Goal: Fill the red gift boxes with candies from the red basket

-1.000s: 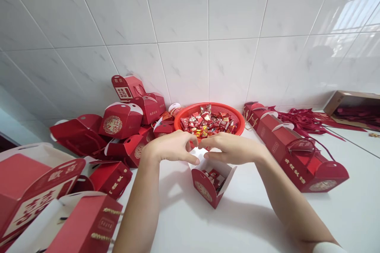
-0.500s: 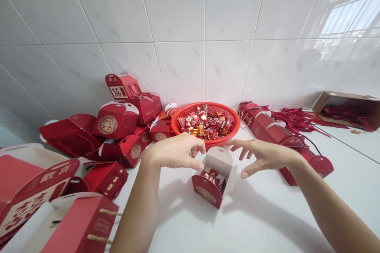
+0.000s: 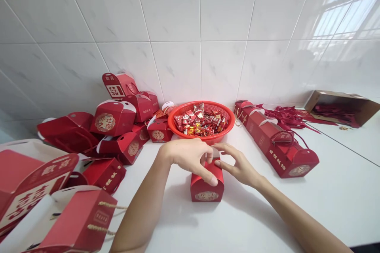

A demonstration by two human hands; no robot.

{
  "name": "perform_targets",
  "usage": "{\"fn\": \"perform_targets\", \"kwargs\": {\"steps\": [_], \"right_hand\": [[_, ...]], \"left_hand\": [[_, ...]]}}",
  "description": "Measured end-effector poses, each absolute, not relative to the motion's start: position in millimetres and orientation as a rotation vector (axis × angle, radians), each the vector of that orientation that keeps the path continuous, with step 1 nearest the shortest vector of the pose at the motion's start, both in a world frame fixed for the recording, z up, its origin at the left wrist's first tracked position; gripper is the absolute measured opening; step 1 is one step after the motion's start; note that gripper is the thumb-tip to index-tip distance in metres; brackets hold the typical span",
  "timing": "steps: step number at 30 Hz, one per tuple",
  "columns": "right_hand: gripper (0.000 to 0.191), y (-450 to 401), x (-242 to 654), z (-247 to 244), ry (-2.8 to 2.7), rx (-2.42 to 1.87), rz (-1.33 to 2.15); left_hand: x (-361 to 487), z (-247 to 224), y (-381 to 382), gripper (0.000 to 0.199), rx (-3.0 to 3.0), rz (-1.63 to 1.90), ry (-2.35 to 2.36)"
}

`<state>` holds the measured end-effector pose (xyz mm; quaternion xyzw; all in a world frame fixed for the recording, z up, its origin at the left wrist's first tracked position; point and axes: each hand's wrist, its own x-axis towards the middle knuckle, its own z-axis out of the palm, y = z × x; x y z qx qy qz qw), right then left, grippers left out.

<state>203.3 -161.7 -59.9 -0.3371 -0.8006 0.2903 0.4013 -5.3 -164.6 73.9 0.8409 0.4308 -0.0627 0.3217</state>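
A small red gift box (image 3: 204,184) with a gold round emblem on its front stands upright on the white table, its red side panels folded over the top. My left hand (image 3: 190,160) lies over the box from the left, thumb stretched along the top panel and fingers bent down behind. From the right, my right hand (image 3: 239,164) pinches the far part of the box, thumb towards its side and fingers at the greyish back flap. Both hands grip the box, though some fingertips are hidden. Just behind stands a red plastic basket (image 3: 178,134) of wrapped sweets (image 3: 202,122).
Red gift boxes of several sizes are heaped on the left, one large open box (image 3: 80,221) nearest. On the right runs a row of closed boxes (image 3: 285,154). Dark red ribbons (image 3: 286,116) and an open cardboard box (image 3: 353,106) lie against the tiled wall.
The gift box was open with sweets showing inside; now its panels are folded over. Both hands have come inward from beside it onto its top and back. The view has shifted slightly.
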Motion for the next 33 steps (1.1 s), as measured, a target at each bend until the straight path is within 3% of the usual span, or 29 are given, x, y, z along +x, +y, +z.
{"fn": "perform_targets", "kwargs": {"steps": [4, 11, 16, 25, 33], "right_hand": [[0.029, -167, 203, -57, -2.061, -0.814, 0.627], [0.03, -168, 204, -62, -2.015, -0.774, 0.626], [0.031, -172, 203, -67, -2.073, -0.741, 0.587], [0.039, -176, 201, -68, -2.059, -0.774, 0.622], [0.04, -169, 206, -66, -1.982, -0.854, 0.595]], "left_hand": [[-7, 69, -160, 0.032, 2.195, -0.159, 1.192], [-11, 57, -158, 0.039, 2.187, -0.138, 1.571], [-21, 40, -155, 0.046, 2.099, -0.088, 1.594], [-37, -5, -166, 0.044, 1.718, 0.525, 1.126], [-2, -50, -183, 0.033, 1.593, 1.0, 1.251]]}}
